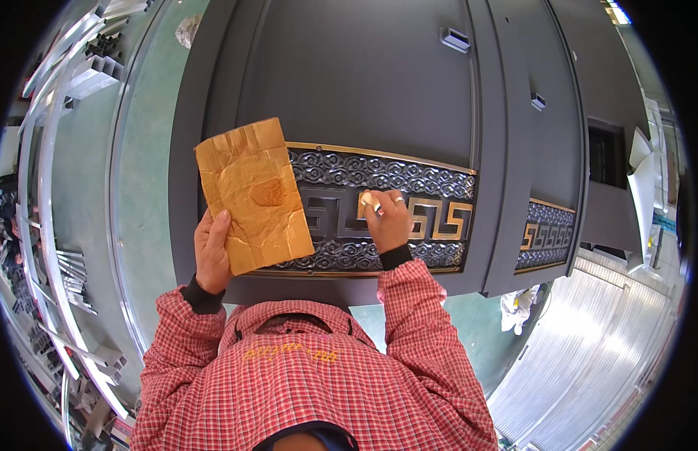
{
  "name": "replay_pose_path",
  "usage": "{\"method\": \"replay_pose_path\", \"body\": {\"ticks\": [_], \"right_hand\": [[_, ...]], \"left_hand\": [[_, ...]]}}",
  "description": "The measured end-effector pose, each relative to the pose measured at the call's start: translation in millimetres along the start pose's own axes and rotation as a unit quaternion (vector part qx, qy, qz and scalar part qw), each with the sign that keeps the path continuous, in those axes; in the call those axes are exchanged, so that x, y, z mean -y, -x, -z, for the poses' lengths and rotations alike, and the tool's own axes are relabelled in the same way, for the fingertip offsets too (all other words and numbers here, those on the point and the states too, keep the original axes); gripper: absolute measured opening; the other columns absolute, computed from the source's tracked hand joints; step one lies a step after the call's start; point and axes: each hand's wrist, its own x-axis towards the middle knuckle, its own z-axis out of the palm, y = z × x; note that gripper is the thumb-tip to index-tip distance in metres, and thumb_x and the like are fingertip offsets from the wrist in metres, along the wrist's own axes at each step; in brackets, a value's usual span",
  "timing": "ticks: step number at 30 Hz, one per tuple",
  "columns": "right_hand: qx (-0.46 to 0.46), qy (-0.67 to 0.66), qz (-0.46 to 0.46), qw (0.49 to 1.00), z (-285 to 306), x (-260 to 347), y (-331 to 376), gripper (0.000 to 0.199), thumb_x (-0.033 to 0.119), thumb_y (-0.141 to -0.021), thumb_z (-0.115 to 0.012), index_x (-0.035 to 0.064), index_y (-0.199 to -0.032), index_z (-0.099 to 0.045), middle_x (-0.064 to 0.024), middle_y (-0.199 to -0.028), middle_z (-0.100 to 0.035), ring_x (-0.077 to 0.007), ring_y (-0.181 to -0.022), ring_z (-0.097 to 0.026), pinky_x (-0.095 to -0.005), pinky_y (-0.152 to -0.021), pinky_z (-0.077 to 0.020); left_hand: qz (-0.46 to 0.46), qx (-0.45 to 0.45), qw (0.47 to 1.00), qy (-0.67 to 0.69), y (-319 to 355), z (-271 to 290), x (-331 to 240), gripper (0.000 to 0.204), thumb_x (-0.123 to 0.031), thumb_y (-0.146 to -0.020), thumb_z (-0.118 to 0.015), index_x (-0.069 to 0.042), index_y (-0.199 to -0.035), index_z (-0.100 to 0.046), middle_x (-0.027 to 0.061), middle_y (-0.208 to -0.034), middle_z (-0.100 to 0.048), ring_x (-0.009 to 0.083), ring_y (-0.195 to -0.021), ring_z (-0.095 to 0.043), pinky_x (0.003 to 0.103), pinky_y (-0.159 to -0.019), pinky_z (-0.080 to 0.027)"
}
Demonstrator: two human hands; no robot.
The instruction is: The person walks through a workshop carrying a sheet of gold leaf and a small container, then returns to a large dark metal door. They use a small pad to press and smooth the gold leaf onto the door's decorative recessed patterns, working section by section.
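My left hand (212,252) grips the lower left edge of a creased piece of cardboard (247,165), thumb on top. A wet brownish-gold patch (268,193) lies on the cardboard. My right hand (392,225) pinches a small pale pad (370,201), perhaps a sponge, against the raised Greek-key pattern on a dark grey door panel (356,75). Right of this hand the key shapes (452,220) are gold on their faces; to its left a key shape (323,213) is dark. Bands of embossed dark scrollwork (379,167) with gold edging run along both sides of the pattern.
A second dark panel (552,150) lies at the right, its key strip (543,237) gold only at the left end. Small rectangular fittings (455,40) stand up from the panels. Metal profiles (97,75) line the left side. Corrugated sheeting (574,338) lies at lower right.
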Motion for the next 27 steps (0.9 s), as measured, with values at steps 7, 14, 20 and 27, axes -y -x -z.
{"method": "replay_pose_path", "body": {"ticks": [7, 14, 20, 27], "right_hand": [[0.05, 0.014, -0.012, 0.999, 5.9, -3.9, 34.2, 0.019, 0.013, -0.069, -0.067, 0.014, -0.088, -0.063, -0.0036, -0.085, -0.057, -0.0259, -0.071, -0.06, -0.0377, -0.057, -0.0488], [0.003, 0.045, -0.001, 0.999, 6.3, -10.5, 32.8, 0.018, 0.012, -0.069, -0.068, 0.0139, -0.087, -0.066, -0.0029, -0.083, -0.058, -0.0226, -0.067, -0.06, -0.0341, -0.056, -0.0484], [-0.021, 0.024, -0.044, 0.999, 14.2, -11.0, 37.6, 0.019, 0.011, -0.071, -0.067, 0.0125, -0.09, -0.067, -0.0043, -0.084, -0.058, -0.0212, -0.064, -0.06, -0.0326, -0.055, -0.0478], [-0.006, 0.07, -0.066, 0.995, 12.3, -27.7, 35.1, 0.018, 0.012, -0.069, -0.067, 0.0138, -0.087, -0.066, -0.0032, -0.086, -0.057, -0.0253, -0.072, -0.061, -0.0377, -0.058, -0.0491]], "left_hand": [[0.001, -0.002, 1.0, -0.007, -0.8, 1.3, -0.6, 0.037, -0.018, -0.098, -0.038, 0.004, -0.127, -0.039, 0.0132, -0.121, -0.054, 0.0198, -0.106, -0.058, 0.031, -0.09, -0.049], [0.008, -0.006, 1.0, -0.01, -1.8, -3.7, 0.0, 0.038, -0.018, -0.098, -0.038, 0.004, -0.128, -0.038, 0.0133, -0.121, -0.054, 0.0198, -0.106, -0.058, 0.031, -0.09, -0.048], [0.013, 0.016, 1.0, -0.017, -2.0, -3.4, 0.4, 0.038, -0.019, -0.098, -0.038, 0.005, -0.128, -0.038, 0.0134, -0.121, -0.054, 0.0199, -0.106, -0.058, 0.031, -0.09, -0.049], [0.014, 0.006, 1.0, -0.02, -1.0, -3.9, 1.6, 0.037, -0.018, -0.098, -0.038, 0.004, -0.127, -0.038, 0.0132, -0.12, -0.055, 0.0203, -0.105, -0.059, 0.032, -0.089, -0.049]]}}
